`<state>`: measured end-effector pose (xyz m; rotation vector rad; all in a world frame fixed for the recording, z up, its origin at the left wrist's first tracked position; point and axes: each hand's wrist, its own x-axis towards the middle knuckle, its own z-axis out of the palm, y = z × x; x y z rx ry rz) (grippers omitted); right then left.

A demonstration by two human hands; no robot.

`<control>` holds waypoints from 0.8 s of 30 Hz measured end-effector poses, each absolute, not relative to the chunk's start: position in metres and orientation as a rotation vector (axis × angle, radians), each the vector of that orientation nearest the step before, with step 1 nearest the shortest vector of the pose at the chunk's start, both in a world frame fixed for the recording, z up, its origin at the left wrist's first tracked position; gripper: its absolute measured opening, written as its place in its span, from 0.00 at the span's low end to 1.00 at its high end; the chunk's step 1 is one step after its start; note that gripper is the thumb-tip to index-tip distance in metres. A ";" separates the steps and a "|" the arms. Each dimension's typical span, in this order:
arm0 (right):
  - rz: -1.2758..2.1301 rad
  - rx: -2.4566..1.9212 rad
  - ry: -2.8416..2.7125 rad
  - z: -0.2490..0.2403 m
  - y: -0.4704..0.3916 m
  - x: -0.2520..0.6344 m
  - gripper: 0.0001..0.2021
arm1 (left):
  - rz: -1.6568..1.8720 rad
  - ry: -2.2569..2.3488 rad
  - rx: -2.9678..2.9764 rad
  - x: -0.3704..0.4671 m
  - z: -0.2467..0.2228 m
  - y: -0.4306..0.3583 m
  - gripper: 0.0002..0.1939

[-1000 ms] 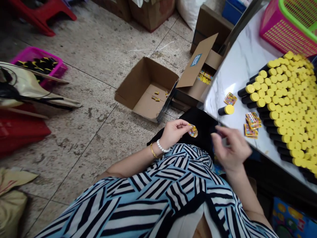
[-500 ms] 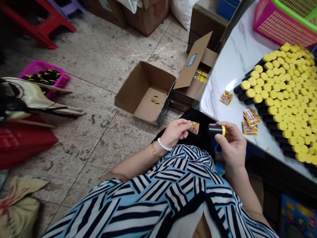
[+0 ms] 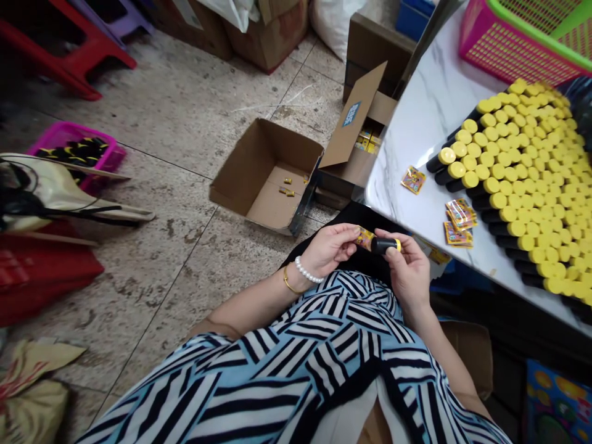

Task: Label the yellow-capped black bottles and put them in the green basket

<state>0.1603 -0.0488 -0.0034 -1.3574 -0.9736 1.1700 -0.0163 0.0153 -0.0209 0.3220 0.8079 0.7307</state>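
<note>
Between thumb and fingers, my left hand pinches a small colourful packet. My right hand is closed around a black tube with a yellow cap, its black end up against the packet. Both hands are over my lap, left of the table corner. On the white marbled table lie one loose packet and a small pile of packets. Beside them are many black tubes with yellow caps, laid in rows.
An open cardboard box with a few small yellow pieces stands on the floor. Next to it, another box holds yellow packs. A pink and green basket is on the table. At the left are a magenta basket and a red stool.
My right hand has moved left with the tube, closing the gap to the packet in my left hand. The view has shifted slightly.
</note>
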 end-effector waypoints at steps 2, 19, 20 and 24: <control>1.159 -1.325 -0.973 -0.002 -0.049 0.159 0.15 | 0.734 0.786 0.312 -0.015 -0.021 0.016 0.17; 0.672 -1.493 -1.243 -0.004 -0.050 0.154 0.18 | 0.794 0.771 0.405 -0.012 -0.019 0.009 0.20; 0.650 -1.502 -1.241 -0.005 -0.050 0.156 0.18 | 0.824 0.774 0.438 -0.012 -0.019 0.008 0.20; 0.689 -1.488 -1.216 -0.005 -0.053 0.162 0.20 | 0.945 0.732 0.617 -0.013 -0.019 0.005 0.27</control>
